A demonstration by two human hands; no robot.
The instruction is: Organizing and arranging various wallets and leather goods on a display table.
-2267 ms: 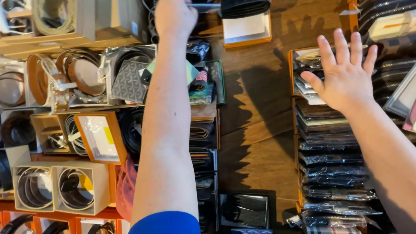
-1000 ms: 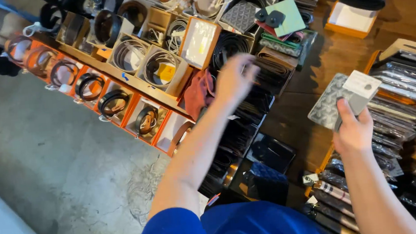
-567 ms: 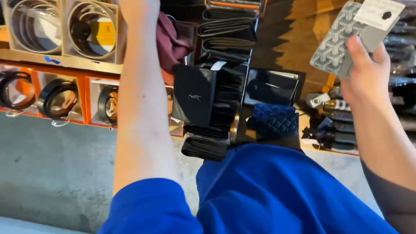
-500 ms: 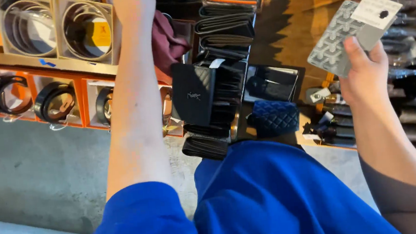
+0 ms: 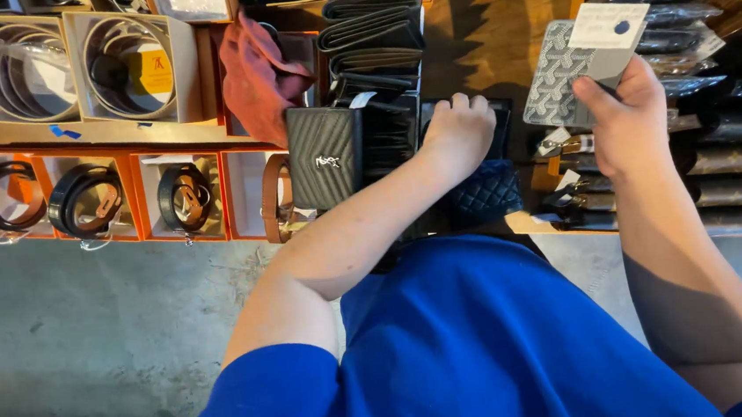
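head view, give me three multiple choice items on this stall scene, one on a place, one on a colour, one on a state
1. Where is the left hand?
A. on the row of dark wallets beside the black quilted purse
B. inside a white belt box
C. flat on the concrete floor

2. What colour are the dividers of the shelf that holds the coiled belts?
A. green
B. orange
C. purple

3. What is the state of the right hand?
A. open and empty
B. closed on a grey patterned wallet with a white card on it
C. closed on a brown belt

Answers:
1 A: the hand rests on the wallets to the right of the purse.
2 B: the frames around the belts are orange.
3 B: thumb and fingers pinch the wallet, lifted clear of the shelf.
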